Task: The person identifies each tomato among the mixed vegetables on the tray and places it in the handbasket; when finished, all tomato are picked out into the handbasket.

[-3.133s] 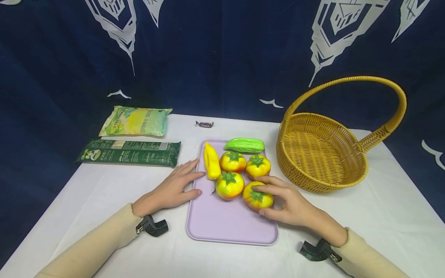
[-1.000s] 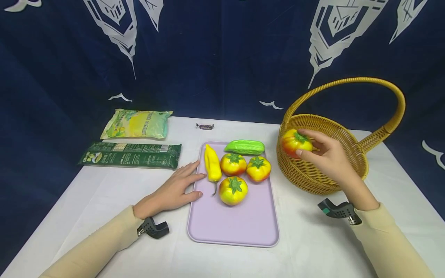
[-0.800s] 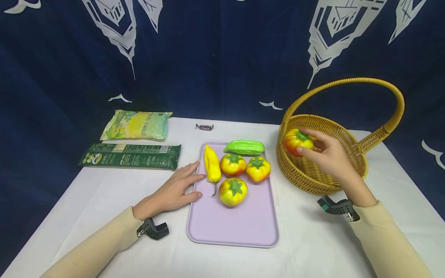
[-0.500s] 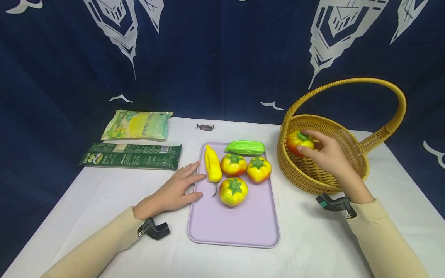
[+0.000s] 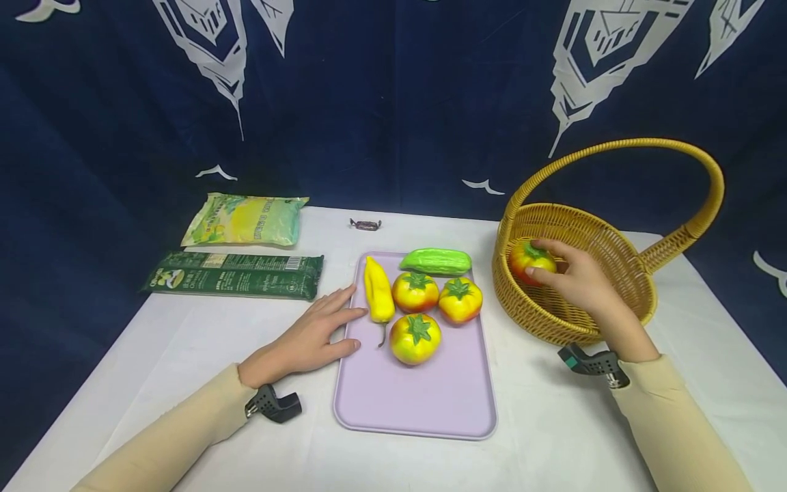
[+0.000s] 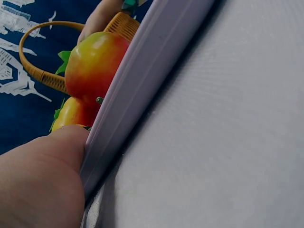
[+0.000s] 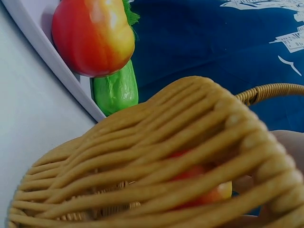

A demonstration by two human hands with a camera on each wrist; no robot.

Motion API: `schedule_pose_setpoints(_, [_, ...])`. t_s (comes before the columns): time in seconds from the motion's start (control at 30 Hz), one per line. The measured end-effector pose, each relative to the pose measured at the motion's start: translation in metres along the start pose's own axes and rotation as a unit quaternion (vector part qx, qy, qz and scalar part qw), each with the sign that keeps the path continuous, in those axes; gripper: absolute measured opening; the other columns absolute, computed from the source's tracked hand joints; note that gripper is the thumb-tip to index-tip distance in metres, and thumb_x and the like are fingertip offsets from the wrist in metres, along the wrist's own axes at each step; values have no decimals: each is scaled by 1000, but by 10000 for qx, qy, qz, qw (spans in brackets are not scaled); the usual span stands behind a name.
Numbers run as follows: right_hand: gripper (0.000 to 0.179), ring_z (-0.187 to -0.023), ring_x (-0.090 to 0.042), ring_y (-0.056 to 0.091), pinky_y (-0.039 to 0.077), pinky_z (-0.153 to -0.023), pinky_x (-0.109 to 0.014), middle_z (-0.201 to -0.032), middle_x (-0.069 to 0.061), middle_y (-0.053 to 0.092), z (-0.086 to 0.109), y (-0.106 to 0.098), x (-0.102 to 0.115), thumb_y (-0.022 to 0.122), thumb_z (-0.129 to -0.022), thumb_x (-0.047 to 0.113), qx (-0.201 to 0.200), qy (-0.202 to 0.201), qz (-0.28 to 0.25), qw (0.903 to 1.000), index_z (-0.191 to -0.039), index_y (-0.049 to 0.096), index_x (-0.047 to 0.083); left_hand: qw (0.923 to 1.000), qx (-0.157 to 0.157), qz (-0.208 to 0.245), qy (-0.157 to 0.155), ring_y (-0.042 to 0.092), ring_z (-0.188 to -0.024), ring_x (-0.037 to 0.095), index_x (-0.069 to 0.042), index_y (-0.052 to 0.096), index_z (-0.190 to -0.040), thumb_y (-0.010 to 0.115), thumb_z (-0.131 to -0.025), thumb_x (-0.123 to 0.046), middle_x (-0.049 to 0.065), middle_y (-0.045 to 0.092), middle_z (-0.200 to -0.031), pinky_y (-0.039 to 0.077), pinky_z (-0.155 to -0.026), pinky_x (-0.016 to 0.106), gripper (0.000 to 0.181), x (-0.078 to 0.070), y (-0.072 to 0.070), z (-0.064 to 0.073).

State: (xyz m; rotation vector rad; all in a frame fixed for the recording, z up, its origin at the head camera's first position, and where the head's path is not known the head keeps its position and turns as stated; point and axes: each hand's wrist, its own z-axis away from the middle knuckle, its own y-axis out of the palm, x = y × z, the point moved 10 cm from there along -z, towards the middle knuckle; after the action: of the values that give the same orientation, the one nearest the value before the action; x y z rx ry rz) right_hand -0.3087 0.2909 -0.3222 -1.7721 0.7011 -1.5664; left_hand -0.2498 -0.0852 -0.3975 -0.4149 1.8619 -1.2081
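In the head view my right hand (image 5: 584, 281) reaches inside the wicker basket (image 5: 522, 309) and holds a yellow-and-red tomato (image 5: 522, 261), thumb and fingertips around it at the basket's left side. Through the weave in the right wrist view, parts of that tomato (image 7: 223, 191) show. My left hand (image 5: 307, 338) lies with fingers spread at the left edge of the lilac tray (image 5: 418, 403). On the tray are three similar tomatoes (image 5: 415, 339), a yellow pepper (image 5: 378, 290) with a thin stem, and a green bumpy gourd-like vegetable (image 5: 436, 261).
Left of the tray lie a dark green spaghetti packet (image 5: 240, 275) and a yellow-green bag (image 5: 246, 220). A small wrapped candy (image 5: 365, 224) sits near the table's back edge. The basket's tall handle (image 5: 621, 145) arches above it. Behind hangs a dark blue cloth (image 5: 381, 102).
My right hand took one tomato from the tray's right side and carried it to the basket. Over the last second it has lowered deeper inside. The left hand stays put.
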Motion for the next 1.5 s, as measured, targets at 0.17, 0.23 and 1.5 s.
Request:
schedule_pose_setpoints(0.17, [50,-117,-53,61,51,-83,-20,-143,-30,54,0,2,-1,70,-97,25,25,-72,63,10000,-138,57,0,10000,29,29,-5,28,-154,45,-10,60,-143,66,-91,-34,17,26,-169,20,-126,63,57,-2,0,-1])
schedule_pose_setpoints(0.23, [49,-117,-52,62,50,-83,-18,-142,-29,55,1,2,-2,71,-96,25,26,-73,82,9999,-136,58,-1,10000,37,28,-4,28,-154,45,-11,60,-143,66,-91,-34,17,26,-169,20,-126,62,57,-2,0,-2])
schedule_pose_setpoints(1.5, [57,-129,-60,51,54,-97,-49,-149,-36,42,4,19,-8,71,-91,7,609,182,193,9978,-142,47,0,10000,6,-12,15,29,-153,46,-11,61,-142,65,-91,-34,18,28,-168,22,-125,64,56,-3,-2,0])
